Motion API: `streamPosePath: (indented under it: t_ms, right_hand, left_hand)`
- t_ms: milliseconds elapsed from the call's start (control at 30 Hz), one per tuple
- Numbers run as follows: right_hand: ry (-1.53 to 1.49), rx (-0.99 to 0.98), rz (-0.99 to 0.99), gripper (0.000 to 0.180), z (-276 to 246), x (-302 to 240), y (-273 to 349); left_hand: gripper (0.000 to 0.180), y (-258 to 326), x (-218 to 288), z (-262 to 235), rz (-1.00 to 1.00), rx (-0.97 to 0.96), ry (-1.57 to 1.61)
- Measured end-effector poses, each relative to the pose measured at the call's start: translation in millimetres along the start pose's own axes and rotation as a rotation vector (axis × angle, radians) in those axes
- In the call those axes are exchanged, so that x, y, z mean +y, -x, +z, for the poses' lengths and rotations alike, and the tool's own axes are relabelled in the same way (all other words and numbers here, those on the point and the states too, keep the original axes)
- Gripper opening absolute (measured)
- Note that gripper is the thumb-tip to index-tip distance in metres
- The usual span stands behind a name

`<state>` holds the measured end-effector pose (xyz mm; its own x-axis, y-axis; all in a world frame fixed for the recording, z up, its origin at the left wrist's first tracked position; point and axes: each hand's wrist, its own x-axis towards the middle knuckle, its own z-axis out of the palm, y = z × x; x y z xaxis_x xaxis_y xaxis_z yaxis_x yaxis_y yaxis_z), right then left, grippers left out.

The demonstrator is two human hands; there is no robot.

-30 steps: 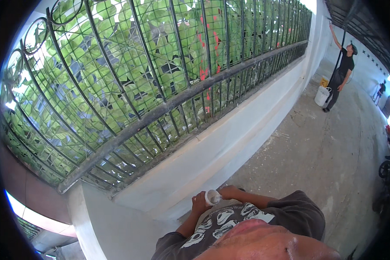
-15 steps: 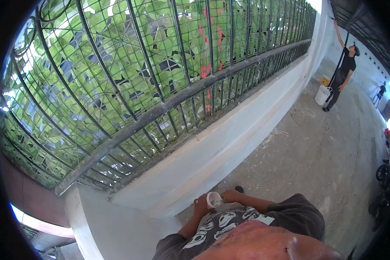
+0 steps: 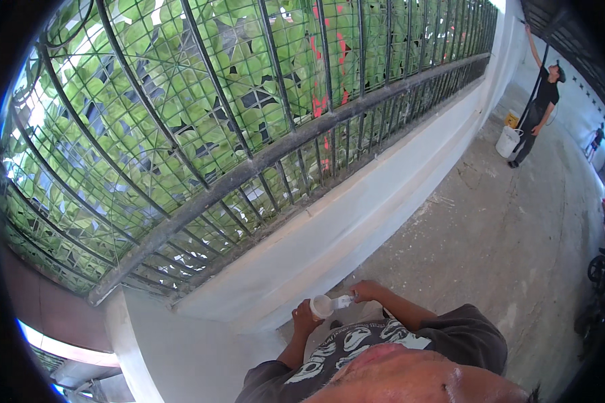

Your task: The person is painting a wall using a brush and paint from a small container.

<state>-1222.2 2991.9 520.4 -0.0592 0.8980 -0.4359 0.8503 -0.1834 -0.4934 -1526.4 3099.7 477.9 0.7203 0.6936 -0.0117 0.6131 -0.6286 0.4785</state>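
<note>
Left hand [image 3: 304,314] grips a white cup [image 3: 321,307]; right hand [image 3: 366,291] grips a pale tool [image 3: 343,301] too small to identify

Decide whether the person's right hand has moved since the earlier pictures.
Yes: judged against the low white wall, the right hand has shifted rightward, away from the white cup.
</note>
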Motion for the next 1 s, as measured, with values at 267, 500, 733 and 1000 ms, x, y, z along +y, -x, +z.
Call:
streamPosePath:
  t_ms: [267, 500, 733, 1000]
  right_hand:
    - [-0.181, 0.083, -0.131, 0.032, 2.3, 0.2, -12.2]
    - [-0.286, -0.001, 0.015, 0.027, 8.6, 2.2, -22.1]
    - [-0.396, -0.078, 0.174, 0.036, -7.2, 2.0, -2.4]
    - [-0.335, 0.046, 0.044, 0.03, -23.1, -15.7, 18.2]
  left_hand:
    - [0.099, -8.5, -3.6, -3.8, -0.019, 0.02, 0.006]
    - [0.103, -14.9, 5.5, -6.4, 0.074, 0.112, -0.004]
    - [0.104, -9.8, -0.2, -0.1, 0.092, 0.121, -0.07]
    - [0.102, -9.6, -13.6, -6.5, 0.002, 0.105, 0.035]
